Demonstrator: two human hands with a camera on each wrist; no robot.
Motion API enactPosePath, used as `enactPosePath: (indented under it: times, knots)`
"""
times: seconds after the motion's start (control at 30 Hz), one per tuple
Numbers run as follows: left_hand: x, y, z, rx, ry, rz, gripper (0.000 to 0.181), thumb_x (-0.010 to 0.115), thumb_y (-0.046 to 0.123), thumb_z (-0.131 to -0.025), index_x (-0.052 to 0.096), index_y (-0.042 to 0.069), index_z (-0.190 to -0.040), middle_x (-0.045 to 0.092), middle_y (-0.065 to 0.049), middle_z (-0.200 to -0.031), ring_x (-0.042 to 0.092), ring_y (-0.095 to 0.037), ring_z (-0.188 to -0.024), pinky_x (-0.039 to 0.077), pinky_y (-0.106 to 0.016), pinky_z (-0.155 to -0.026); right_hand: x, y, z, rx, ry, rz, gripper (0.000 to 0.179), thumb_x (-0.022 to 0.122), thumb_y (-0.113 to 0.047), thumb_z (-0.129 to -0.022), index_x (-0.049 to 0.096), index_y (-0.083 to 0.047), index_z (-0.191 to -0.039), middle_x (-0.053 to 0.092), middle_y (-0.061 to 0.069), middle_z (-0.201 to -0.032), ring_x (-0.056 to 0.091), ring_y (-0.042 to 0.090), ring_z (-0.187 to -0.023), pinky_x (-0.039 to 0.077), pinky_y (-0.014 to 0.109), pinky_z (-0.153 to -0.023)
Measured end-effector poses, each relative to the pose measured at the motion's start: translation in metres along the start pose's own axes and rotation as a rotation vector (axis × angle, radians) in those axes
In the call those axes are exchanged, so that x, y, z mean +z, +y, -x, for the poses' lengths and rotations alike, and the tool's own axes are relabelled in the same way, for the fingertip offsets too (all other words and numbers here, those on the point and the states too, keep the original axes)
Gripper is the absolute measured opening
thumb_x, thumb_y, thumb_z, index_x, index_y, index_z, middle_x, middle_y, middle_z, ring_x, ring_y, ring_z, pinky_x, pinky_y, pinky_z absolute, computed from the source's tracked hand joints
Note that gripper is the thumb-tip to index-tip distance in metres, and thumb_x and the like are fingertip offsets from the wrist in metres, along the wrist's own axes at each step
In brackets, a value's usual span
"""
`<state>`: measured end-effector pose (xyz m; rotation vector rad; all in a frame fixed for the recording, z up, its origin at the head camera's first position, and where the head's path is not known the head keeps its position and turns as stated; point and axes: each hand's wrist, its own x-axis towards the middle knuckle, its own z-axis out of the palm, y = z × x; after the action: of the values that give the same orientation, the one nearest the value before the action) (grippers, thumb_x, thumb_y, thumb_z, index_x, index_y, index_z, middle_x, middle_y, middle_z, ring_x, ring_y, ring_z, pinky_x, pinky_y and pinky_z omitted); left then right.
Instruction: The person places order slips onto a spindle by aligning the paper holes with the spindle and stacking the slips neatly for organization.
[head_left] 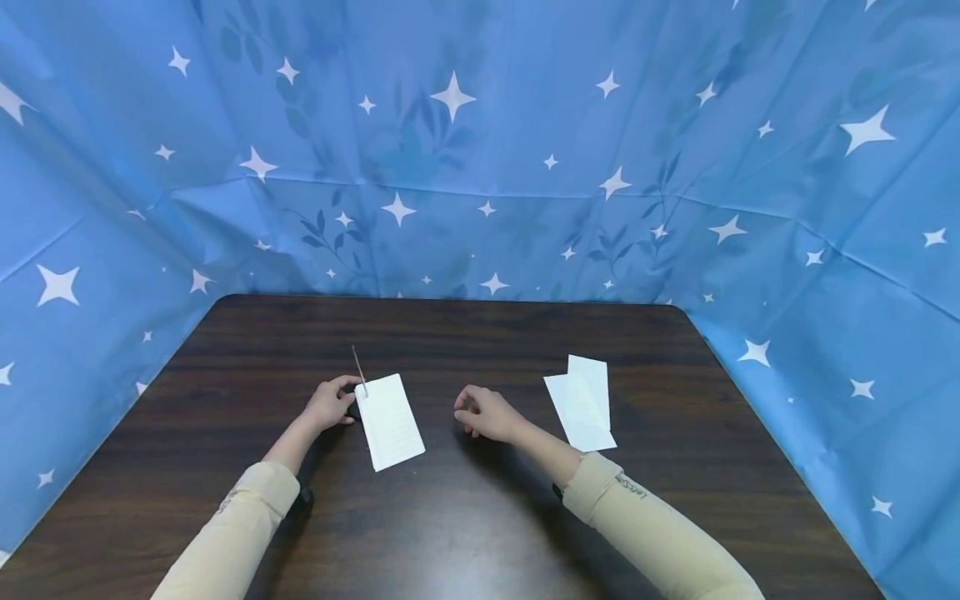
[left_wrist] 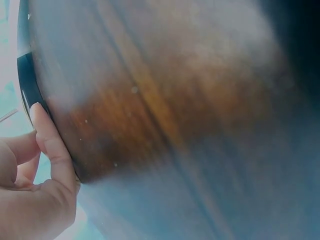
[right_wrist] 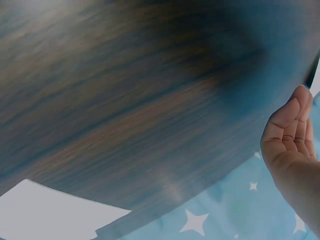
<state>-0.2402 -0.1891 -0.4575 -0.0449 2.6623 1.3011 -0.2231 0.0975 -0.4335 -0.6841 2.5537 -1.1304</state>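
The lined paper pad (head_left: 390, 423) lies a little left of the middle of the counter (head_left: 480, 517), set at a slant, with a thin brownish rod (head_left: 358, 367) reaching over its upper left corner and beyond its far edge. At the pad's left edge is a small black object (head_left: 355, 411), too hidden to identify. The left hand (head_left: 330, 406) has thumb and fingers clamped on it, the thumb lying along its face in the left wrist view. The right hand (head_left: 487, 414) hangs loosely curled to the right of the pad, well apart from it, holding nothing.

The step in hand looks like one of gripping or steadying at the pad's left edge; as I judge it, the next move calls for a firm left hold, with care not to knock the rod, while the right hand is free to help.

Farther right, two overlapping white paper sheets (head_left: 577, 408) lie flat beyond the right forearm. The counter is dark, streaked wood-look with rounded far corners and a glare near the front. Behind and around it hangs a blue curtain (head_left: 517, 125) with white stars and faint leaf sprays
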Motion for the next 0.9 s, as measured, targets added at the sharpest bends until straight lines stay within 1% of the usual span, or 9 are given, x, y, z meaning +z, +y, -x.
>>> enactPosePath:
  times: [0.07,0.2,0.3,0.43,0.6,0.73,0.9]
  knots:
    - [0.000,-0.001,0.000,-0.003,-0.002,0.001,0.035,0.044,-0.001,-0.096,0.044,-0.007,-0.131,0.049,-0.016,-0.083,0.054,-0.009,-0.052,0.056,-0.023,-0.054,-0.004,0.002,0.005,-0.005,0.006,0.011,0.013,0.054,-0.008,-0.094,0.056,0.002,-0.102,0.062,0.013,-0.069,0.060,0.024,-0.058,0.048,0.019,-0.051]
    - [0.001,-0.002,-0.001,-0.007,-0.003,0.001,0.035,0.044,-0.001,-0.096,0.044,-0.006,-0.131,0.050,-0.016,-0.084,0.054,-0.009,-0.053,0.056,-0.022,-0.054,-0.016,0.006,0.013,-0.002,0.020,0.032,0.013,0.054,-0.008,-0.094,0.056,0.002,-0.102,0.062,0.011,-0.070,0.060,0.019,-0.060,0.050,0.020,-0.054]
    - [0.001,-0.002,-0.002,-0.011,-0.004,0.003,0.036,0.043,-0.001,-0.096,0.044,-0.006,-0.132,0.050,-0.017,-0.085,0.053,-0.010,-0.054,0.056,-0.022,-0.054,-0.025,0.009,0.018,0.007,0.043,0.052,0.013,0.055,-0.009,-0.094,0.056,0.001,-0.103,0.063,0.012,-0.073,0.059,0.016,-0.062,0.051,0.021,-0.056]
    - [0.001,-0.002,0.000,-0.020,-0.009,0.010,0.035,0.043,-0.001,-0.097,0.043,-0.006,-0.132,0.049,-0.018,-0.087,0.053,-0.011,-0.055,0.056,-0.022,-0.055,-0.033,0.015,0.024,-0.001,0.084,0.108,0.013,0.056,-0.010,-0.093,0.057,-0.001,-0.104,0.061,0.012,-0.072,0.052,0.012,-0.059,0.045,0.020,-0.053]
    - [0.005,-0.006,0.001,-0.028,-0.024,0.018,0.036,0.043,-0.001,-0.097,0.044,-0.005,-0.132,0.048,-0.016,-0.085,0.053,-0.011,-0.054,0.057,-0.023,-0.056,-0.043,0.025,0.035,-0.026,0.111,0.168,0.013,0.058,-0.008,-0.092,0.057,0.000,-0.102,0.055,0.003,-0.067,0.042,0.010,-0.055,0.037,0.020,-0.050]
    - [0.005,-0.005,0.000,-0.013,-0.026,0.006,0.036,0.044,0.000,-0.097,0.044,-0.005,-0.132,0.048,-0.015,-0.083,0.053,-0.010,-0.053,0.057,-0.023,-0.056,-0.051,0.032,0.041,-0.018,0.123,0.188,0.015,0.059,-0.008,-0.091,0.057,0.001,-0.103,0.056,0.002,-0.069,0.043,0.010,-0.057,0.039,0.021,-0.052]
    - [0.001,-0.004,-0.002,-0.002,-0.014,0.002,0.035,0.044,0.000,-0.097,0.044,-0.006,-0.132,0.046,-0.013,-0.081,0.051,-0.010,-0.052,0.057,-0.023,-0.055,-0.061,0.042,0.043,-0.001,0.156,0.229,0.015,0.059,-0.009,-0.091,0.057,0.000,-0.103,0.059,0.003,-0.072,0.045,0.010,-0.059,0.041,0.023,-0.055]
